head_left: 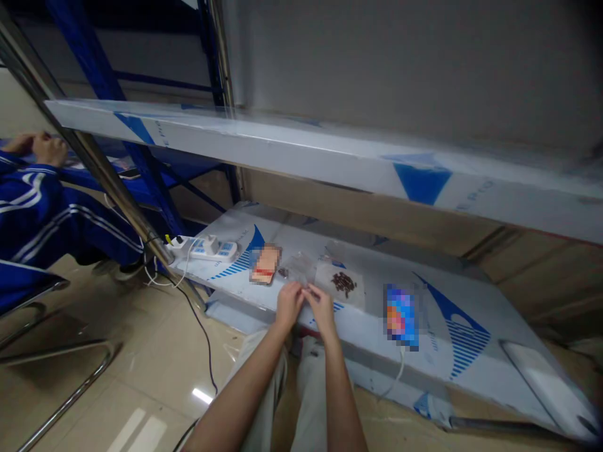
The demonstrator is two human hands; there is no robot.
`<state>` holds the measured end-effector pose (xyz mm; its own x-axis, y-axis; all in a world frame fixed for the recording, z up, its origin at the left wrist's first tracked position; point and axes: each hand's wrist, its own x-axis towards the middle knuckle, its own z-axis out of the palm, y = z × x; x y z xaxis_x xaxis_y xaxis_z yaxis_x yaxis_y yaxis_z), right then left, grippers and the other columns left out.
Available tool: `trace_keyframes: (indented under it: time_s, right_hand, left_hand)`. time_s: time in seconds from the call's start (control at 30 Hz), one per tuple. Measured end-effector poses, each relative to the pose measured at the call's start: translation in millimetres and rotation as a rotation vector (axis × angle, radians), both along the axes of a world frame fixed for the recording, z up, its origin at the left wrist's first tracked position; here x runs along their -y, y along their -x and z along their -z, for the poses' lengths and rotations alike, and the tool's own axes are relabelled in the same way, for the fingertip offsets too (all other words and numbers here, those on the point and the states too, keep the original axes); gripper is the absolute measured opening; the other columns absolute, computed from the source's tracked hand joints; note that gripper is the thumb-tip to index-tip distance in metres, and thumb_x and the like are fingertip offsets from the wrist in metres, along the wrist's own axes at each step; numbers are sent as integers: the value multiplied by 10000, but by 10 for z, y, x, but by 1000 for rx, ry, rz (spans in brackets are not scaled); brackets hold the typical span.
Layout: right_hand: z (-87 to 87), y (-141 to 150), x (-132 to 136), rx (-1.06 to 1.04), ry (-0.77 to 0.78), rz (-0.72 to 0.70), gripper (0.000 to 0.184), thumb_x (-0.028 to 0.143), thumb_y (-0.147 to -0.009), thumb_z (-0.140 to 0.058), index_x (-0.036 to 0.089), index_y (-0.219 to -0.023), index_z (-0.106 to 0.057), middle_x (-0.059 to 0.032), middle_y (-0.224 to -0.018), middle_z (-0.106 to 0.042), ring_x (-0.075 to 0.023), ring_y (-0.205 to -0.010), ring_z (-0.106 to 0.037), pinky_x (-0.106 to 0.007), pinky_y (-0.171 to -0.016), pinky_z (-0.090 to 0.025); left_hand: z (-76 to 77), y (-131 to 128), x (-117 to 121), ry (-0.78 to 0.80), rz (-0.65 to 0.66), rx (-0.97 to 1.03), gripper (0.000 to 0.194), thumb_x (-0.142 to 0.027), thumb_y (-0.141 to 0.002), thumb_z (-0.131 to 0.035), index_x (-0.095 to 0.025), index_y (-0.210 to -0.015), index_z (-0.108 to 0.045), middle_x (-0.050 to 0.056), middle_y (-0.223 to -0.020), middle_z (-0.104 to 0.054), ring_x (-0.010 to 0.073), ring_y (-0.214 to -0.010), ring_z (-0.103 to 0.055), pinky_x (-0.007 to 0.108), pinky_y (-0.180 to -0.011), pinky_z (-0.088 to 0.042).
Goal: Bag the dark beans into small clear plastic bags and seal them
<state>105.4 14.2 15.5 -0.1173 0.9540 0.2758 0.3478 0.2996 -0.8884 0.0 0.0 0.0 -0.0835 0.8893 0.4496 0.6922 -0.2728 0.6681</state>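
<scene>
My left hand (288, 302) and my right hand (320, 306) meet at the front edge of a low steel shelf (424, 351), fingertips pinched together on a small clear plastic bag (302, 269) that reaches back over the shelf. What the bag contains I cannot make out. Just beyond my right hand lies a pile of small dark brown pieces (343, 283) on a clear sheet. A blurred tan card (264, 264) rests to the left of my left hand.
A white power strip (213, 249) with cables sits at the shelf's left corner. A blurred colourful phone (402, 316) with a cable lies to the right. An upper shelf (301, 150) overhangs. A person in a blue tracksuit (42, 213) sits at the left near chair legs (61, 358).
</scene>
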Motion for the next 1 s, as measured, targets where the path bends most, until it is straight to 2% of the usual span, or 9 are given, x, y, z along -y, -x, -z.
trace_keyframes:
  time_s: [0.13, 0.33, 0.57, 0.67, 0.83, 1.0]
  right_hand:
    - [230, -20, -86, -129, 117, -27, 335, 403, -703, -539, 164, -902, -664, -77, -907, -663, -231, -818, -618, -375, -775, -473]
    - [334, -116, -74, -210, 157, 29, 352, 432, -706, -521, 151, -846, -679, -61, -818, -683, -212, -709, -627, -346, -662, -506]
    - [273, -118, -11, -43, 57, 101, 321, 388, -766, -453, 187, -895, -668, -77, -860, -676, -219, -778, -623, -346, -736, -481]
    - [250, -93, -8, -80, 62, 110, 306, 388, -731, -507, 185, -897, -664, -74, -884, -672, -210, -795, -620, -332, -752, -477]
    - [297, -119, -44, -172, 126, 102, 298, 399, -686, -550, 143, -786, -668, -82, -793, -682, -191, -712, -624, -293, -679, -488]
    - [242, -149, 14, 51, 63, 227, 291, 405, -743, -469, 174, -780, -642, -63, -747, -676, -173, -667, -611, -268, -646, -455]
  left_hand:
    - [39, 23, -43, 17, 66, -41, 186, -284, -808, -426, -162, -756, -556, 55, -753, -553, 178, -765, -481, 291, -695, -375]
    - [-16, -6, -25, 55, 194, 12, 229, -296, -836, -377, -176, -798, -568, 49, -792, -562, 164, -801, -495, 277, -723, -380]
    - [-62, 10, -11, 69, 66, 65, 263, -306, -842, -358, -171, -762, -569, 39, -748, -560, 149, -755, -496, 269, -715, -379]
    - [-43, 27, -15, 71, 80, 52, 229, -299, -824, -397, -167, -755, -571, 33, -721, -557, 145, -725, -494, 265, -690, -382]
    - [-31, 11, 1, 45, 149, 15, 204, -283, -824, -403, -166, -772, -561, 34, -748, -564, 145, -747, -507, 267, -696, -389]
    - [-69, -47, 25, 20, 130, -97, 216, -248, -837, -364, -168, -743, -541, 30, -727, -548, 141, -737, -501, 269, -697, -377]
